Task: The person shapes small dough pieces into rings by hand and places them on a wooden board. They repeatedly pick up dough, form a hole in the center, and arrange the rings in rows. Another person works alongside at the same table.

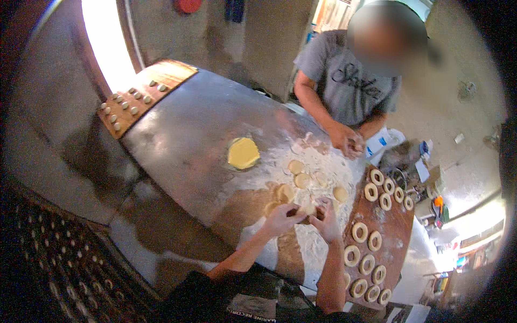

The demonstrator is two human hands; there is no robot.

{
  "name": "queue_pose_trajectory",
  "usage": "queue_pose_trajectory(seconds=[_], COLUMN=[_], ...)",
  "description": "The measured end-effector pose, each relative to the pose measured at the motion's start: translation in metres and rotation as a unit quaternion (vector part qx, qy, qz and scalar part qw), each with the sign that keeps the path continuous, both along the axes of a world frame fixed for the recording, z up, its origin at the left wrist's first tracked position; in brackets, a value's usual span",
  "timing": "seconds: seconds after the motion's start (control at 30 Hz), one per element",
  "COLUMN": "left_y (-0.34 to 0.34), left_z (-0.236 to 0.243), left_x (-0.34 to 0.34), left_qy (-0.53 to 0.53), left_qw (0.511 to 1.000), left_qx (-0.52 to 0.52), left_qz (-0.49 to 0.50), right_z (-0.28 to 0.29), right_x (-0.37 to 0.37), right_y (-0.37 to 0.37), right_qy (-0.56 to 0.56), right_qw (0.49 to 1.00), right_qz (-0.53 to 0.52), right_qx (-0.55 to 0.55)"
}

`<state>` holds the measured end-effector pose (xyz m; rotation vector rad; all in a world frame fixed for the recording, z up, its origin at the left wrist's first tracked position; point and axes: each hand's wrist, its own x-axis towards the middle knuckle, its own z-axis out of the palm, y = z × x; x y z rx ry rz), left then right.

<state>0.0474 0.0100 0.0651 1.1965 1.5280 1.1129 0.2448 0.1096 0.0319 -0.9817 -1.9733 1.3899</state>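
I have my left hand (282,219) and my right hand (327,222) drawn close together in front of me, at the near side of the metal table (188,118); between them sits a pale, floured piece of dough (306,202), just above or on the dusted surface, I cannot tell which; my fingers are bent inward with only a small gap from thumb to fingers, and both grips look closed on its near edge; the fingertips on its underside are hidden from me. Coming at it from two sides probably shares the load, so that something this soft is less likely to stretch or tear.

The flour (315,242) is spread broadly under and around my hands, likely to keep the dough from sticking; flat dough discs (295,166) lie close by on it, some touching, all near enough for a short reach. The yellow mass (244,153) sits apart on the darker metal, perhaps to stay out of the powder; dough rings (353,232) rest in loose groups on the brown board (398,237) to my right, mostly spaced, I suppose so they do not join; at the far left a wooden board (169,70) bears small pale pieces (138,95), also spread out; across the table a co-worker's hands (350,144) meet above the flour's far edge.
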Motion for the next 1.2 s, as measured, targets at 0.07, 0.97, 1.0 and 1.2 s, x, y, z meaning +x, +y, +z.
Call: queue_pose_trajectory(seconds=[0.07,0.97,1.0,1.2], left_y=[-0.003,0.004,0.009,0.025], left_z=[0.003,-0.010,-0.007,0.019], left_x=[-0.002,0.146,0.156,0.232], left_qy=[-0.020,0.083,0.038,0.007], left_qw=[0.998,0.982,0.987,0.960], left_qx=[0.053,0.172,0.157,0.253], left_qz=[-0.005,0.017,0.000,-0.123], right_z=[0.011,0.009,0.012,0.014], right_x=[-0.008,0.098,0.107,0.180], right_y=[-0.008,-0.053,-0.052,-0.054], right_qy=[0.009,0.236,0.242,0.290], right_qw=[0.999,0.949,0.945,0.917], right_qz=[-0.018,-0.181,-0.191,-0.251], right_qx=[0.026,-0.109,-0.105,-0.112])
